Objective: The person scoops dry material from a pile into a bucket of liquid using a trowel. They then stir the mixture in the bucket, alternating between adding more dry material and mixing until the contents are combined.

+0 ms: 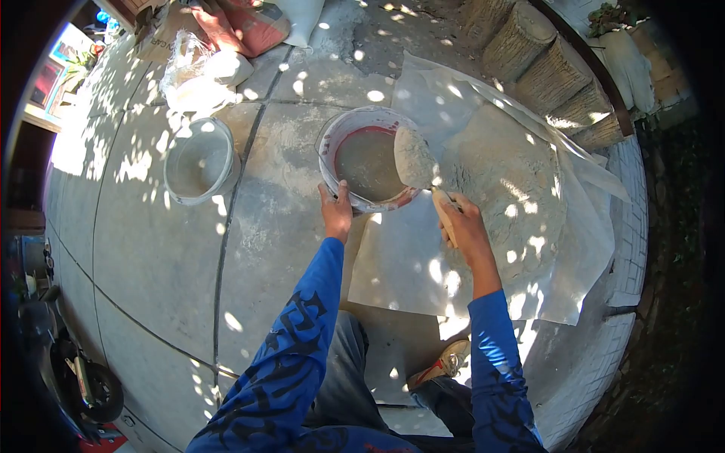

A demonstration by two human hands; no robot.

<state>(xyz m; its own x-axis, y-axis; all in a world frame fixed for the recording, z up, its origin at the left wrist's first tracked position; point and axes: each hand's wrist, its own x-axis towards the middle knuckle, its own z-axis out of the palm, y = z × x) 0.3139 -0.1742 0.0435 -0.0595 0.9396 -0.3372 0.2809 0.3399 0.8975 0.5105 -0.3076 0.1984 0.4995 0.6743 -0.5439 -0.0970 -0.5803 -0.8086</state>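
My right hand [464, 226] is wrapped round the wooden handle of a trowel [415, 158]. The trowel's blade carries grey powder or mix and hangs over the right rim of a round bucket [330, 140]. Inside that bucket lies a grey-brown, wet-looking mix [368, 162] with a reddish ring above it. My left hand [337, 211] grips the bucket's near-left rim, thumb on top. To the right, a heap of grey powdery material [502, 181] is spread on a whitish sheet [400, 264].
A second grey bucket [226, 177] stands on the concrete floor [287, 249] at left. Bags [249, 30] and crumpled plastic [189, 75] lie at the back. Log-like posts [521, 41] line the upper right. My shoe [453, 359] is by the sheet's near edge.
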